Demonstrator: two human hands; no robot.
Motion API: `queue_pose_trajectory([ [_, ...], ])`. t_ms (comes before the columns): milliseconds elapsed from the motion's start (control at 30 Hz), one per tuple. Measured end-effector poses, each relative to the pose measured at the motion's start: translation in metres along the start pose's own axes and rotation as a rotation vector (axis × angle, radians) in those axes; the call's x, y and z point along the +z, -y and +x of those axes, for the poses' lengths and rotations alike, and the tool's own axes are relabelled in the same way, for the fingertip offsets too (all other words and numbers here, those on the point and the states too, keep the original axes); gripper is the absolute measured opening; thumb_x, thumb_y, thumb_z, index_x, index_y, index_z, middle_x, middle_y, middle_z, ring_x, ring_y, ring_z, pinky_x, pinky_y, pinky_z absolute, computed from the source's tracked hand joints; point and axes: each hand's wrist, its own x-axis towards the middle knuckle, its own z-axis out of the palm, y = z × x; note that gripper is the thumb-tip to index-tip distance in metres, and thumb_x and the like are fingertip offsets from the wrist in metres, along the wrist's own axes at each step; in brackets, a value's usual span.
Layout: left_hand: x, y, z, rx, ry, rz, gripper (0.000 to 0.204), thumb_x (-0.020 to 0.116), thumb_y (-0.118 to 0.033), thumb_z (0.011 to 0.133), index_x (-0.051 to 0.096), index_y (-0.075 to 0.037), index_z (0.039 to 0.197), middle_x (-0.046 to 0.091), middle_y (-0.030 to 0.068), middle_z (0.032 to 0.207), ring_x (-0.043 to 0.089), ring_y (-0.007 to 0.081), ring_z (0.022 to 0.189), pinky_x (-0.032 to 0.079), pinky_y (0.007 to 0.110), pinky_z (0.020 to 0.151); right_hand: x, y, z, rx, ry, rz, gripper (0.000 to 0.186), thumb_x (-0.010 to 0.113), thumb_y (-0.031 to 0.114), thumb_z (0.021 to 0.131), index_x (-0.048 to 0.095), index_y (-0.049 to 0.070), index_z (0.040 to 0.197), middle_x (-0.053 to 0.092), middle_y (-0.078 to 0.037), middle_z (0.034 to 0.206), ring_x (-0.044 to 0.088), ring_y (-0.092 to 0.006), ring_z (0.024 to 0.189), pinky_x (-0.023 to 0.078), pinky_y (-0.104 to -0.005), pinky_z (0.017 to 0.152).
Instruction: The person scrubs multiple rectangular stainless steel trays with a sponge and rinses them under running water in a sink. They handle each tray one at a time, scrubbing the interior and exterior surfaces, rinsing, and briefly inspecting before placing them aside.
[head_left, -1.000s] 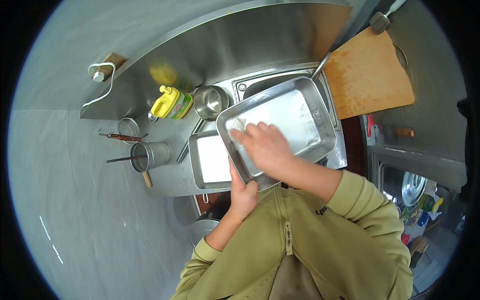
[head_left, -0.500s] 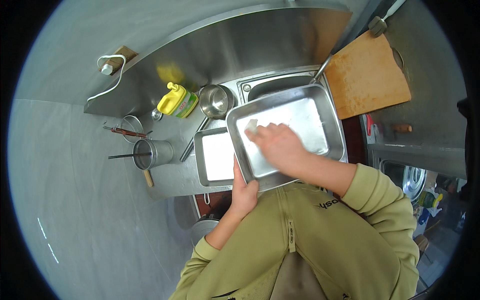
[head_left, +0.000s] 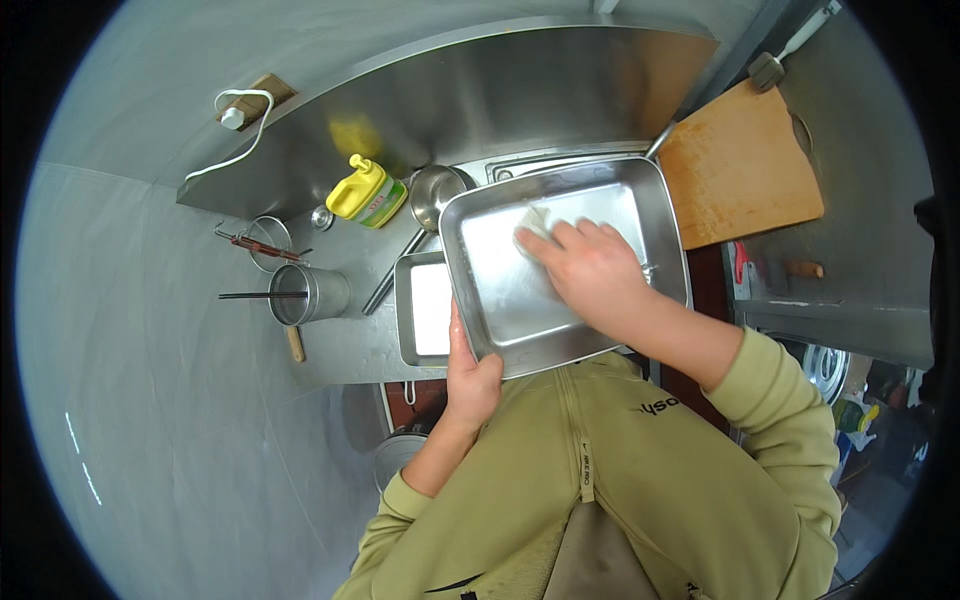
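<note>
A deep rectangular metal tray (head_left: pixel 520 345) is tilted in front of me, above the counter and sink. My left hand (head_left: pixel 472 385) grips its near left corner, thumb over the rim and fingers along the outer side. Inside the tray, my right hand (head_left: pixel 595 270) presses a pale cloth (head_left: pixel 537 222) against the bottom with closed fingers; part of the cloth sticks out past the fingertips. A second, shallower metal tray (head_left: pixel 405 330) lies on the counter to the left, partly covered by the one I hold.
A metal saucepan (head_left: pixel 432 190) and a yellow jug (head_left: pixel 367 192) stand behind the trays. Left of them is a metal canister (head_left: pixel 325 294) with sticks across it. A wooden cutting board (head_left: pixel 745 170) lies right of the sink (head_left: pixel 497 172), near a scraper (head_left: pixel 767 70).
My right hand and the cloth have moved right across the tray's bottom. The held tray has shifted slightly up and left, covering more of the sink. My left hand keeps its grip.
</note>
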Motion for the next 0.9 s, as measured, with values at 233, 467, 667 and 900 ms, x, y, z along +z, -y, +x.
queue_pose_trajectory([
  [233,0.004,-0.009,-0.001,0.111,0.029,0.185,0.090,0.037,0.013,0.069,0.006,0.007,0.153,0.020,0.0155,0.157,0.018,0.0236,0.145,0.013,0.032,0.118,-0.008,0.010,0.005,-0.099,-0.159,0.004,0.044,0.065,0.016,0.073,0.066,0.015,0.118,0.053,-0.001,0.079,0.055,-0.0189,0.072,0.043,-0.0332,0.063],
  [467,0.011,-0.016,-0.006,0.221,0.050,0.388,0.090,0.038,0.012,0.069,0.007,0.006,0.154,0.021,0.0147,0.157,0.020,0.0232,0.145,0.015,0.032,0.117,-0.032,0.022,0.017,-0.164,0.058,0.074,0.047,0.062,0.011,0.072,0.065,0.013,0.119,0.057,0.000,0.082,0.055,-0.0176,0.074,0.042,-0.0301,0.065],
  [667,0.010,-0.022,-0.008,0.140,-0.010,0.183,0.091,0.036,0.014,0.068,0.008,0.005,0.154,0.022,0.0130,0.156,0.023,0.0224,0.143,0.017,0.031,0.116,-0.038,0.015,0.021,0.006,-0.094,-0.033,0.049,0.063,0.012,0.074,0.063,0.015,0.124,0.055,-0.002,0.081,0.058,-0.0195,0.076,0.046,-0.0335,0.065],
  [900,0.015,-0.017,-0.005,0.169,-0.109,0.081,0.089,0.032,0.016,0.069,0.017,-0.005,0.154,0.040,0.0107,0.143,0.044,0.0243,0.129,0.037,0.036,0.107,-0.023,0.007,0.021,0.054,-0.212,-0.047,0.048,0.064,0.011,0.075,0.063,0.015,0.123,0.057,-0.004,0.082,0.059,-0.0213,0.077,0.049,-0.0353,0.067],
])
